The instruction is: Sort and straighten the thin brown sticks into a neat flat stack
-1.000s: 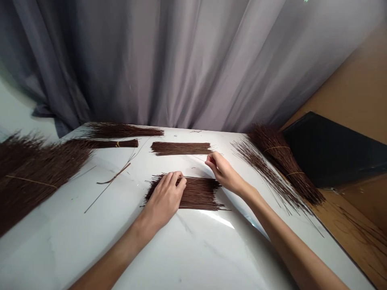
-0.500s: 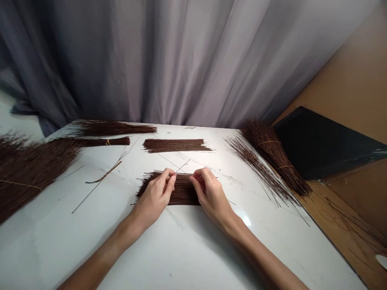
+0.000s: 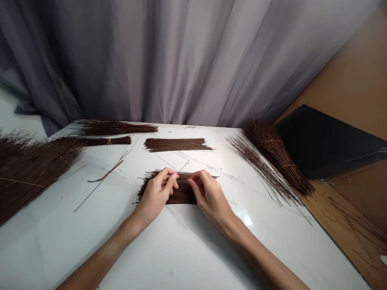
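Observation:
My left hand (image 3: 157, 189) is closed in a pinch over the left part of a flat pile of thin dark-brown twigs (image 3: 183, 193). A short end of a thin twig (image 3: 184, 166) sticks up and right from its fingertips. My right hand (image 3: 209, 193) is closed too, thumb against forefinger, above the right part of the same pile. A second thin twig (image 3: 165, 160) slants down from the upper left toward the fingers. A thin end shows beyond the right wrist and appears to be in line with it. The hands hide the middle of both twigs.
Behind the hands lies a neat twig bundle (image 3: 178, 144). Loose twigs (image 3: 260, 165) and a tied bundle (image 3: 279, 161) lie on the right. More bundles are at the left, with a tied one (image 3: 119, 141) near a stray strip (image 3: 105, 176). A grey curtain (image 3: 181, 60) hangs behind the white table (image 3: 136, 249).
The twig end at my left fingertips has shortened and shifted slightly. The left fingers have loosened a little from their tighter pinch. My right hand stays nearly in place; the view has shifted slightly.

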`<state>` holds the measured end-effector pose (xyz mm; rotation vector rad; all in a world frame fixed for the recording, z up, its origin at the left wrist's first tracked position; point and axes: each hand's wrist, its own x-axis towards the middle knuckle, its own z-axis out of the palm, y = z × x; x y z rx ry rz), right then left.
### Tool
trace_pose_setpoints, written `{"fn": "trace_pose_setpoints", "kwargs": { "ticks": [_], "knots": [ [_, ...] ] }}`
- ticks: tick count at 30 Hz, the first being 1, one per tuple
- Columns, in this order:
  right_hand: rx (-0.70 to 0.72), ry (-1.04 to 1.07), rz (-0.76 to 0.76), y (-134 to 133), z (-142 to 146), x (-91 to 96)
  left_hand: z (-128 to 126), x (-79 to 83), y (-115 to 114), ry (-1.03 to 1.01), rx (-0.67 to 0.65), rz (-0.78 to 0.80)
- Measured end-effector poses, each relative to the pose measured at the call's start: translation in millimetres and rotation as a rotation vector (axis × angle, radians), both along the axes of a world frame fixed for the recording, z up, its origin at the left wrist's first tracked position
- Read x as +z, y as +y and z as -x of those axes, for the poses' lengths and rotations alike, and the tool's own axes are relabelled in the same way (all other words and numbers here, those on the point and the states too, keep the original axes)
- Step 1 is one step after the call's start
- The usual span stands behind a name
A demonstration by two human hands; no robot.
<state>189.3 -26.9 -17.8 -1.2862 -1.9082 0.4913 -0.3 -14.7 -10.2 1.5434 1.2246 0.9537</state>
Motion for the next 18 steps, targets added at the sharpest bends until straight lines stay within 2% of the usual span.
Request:
{"fn": "trace_pose_setpoints", "kwargs": {
  "ticks": [5, 18],
  "knots": [
    [0.015, -0.017, -0.001, -0.9, 2.3, 0.1, -1.8, -5.0, 1.8, -0.064, 0.018, 0.005],
    [0.03, -0.031, 0.0, -2.0, 4.6, -1.8, -2.3, -7.7, 0.3, -0.051, 0.043, 0.01]
  ]
}}
